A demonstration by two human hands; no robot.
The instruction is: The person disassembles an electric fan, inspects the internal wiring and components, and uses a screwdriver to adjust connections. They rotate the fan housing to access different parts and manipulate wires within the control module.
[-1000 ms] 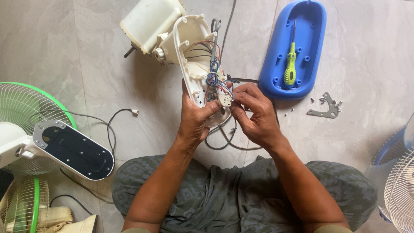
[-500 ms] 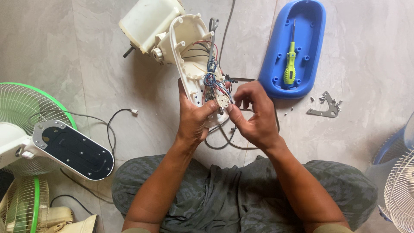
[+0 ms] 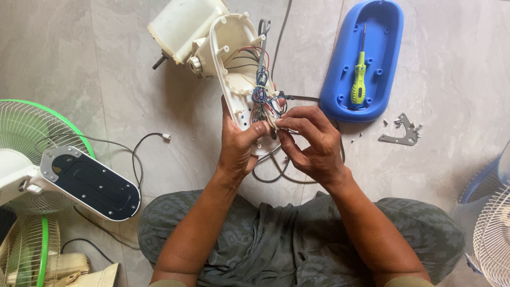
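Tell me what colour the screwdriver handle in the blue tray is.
Bright yellow-green. The screwdriver lies in the blue tray; the head view shows it.

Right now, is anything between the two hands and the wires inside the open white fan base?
Nothing visible is. The left hand grips the white fan base, and the right hand fingertips already pinch at the coloured wires.
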